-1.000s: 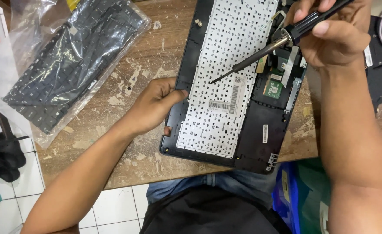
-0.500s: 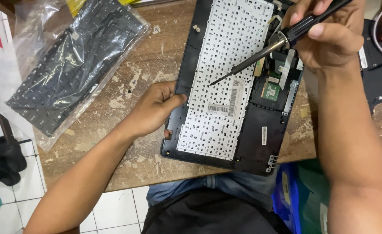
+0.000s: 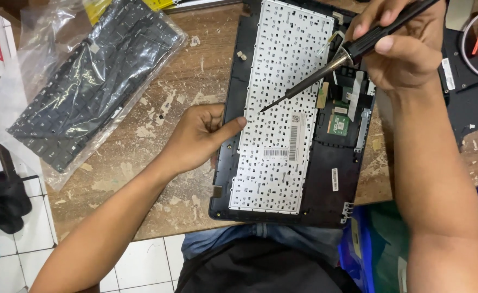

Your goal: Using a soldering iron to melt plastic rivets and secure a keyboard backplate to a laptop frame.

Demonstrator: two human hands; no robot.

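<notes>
Worn wooden counter (image 3: 157,97) | left hand (image 3: 198,138) open, steadying laptop shell (image 3: 225,163) | right hand (image 3: 407,51) closed around soldering iron (image 3: 326,73) | risk: tip may slip, scorching white keyboard backing (image 3: 282,108).

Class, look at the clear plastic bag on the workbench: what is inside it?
Inside the clear plastic bag lies a black keyboard, its rows of keys showing through. Creases and glare blur its details, and its underside is hidden.

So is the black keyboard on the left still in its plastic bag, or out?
In. The black keyboard lies inside a clear, crinkled plastic bag on the wooden table, with plastic covering it all over.
</notes>
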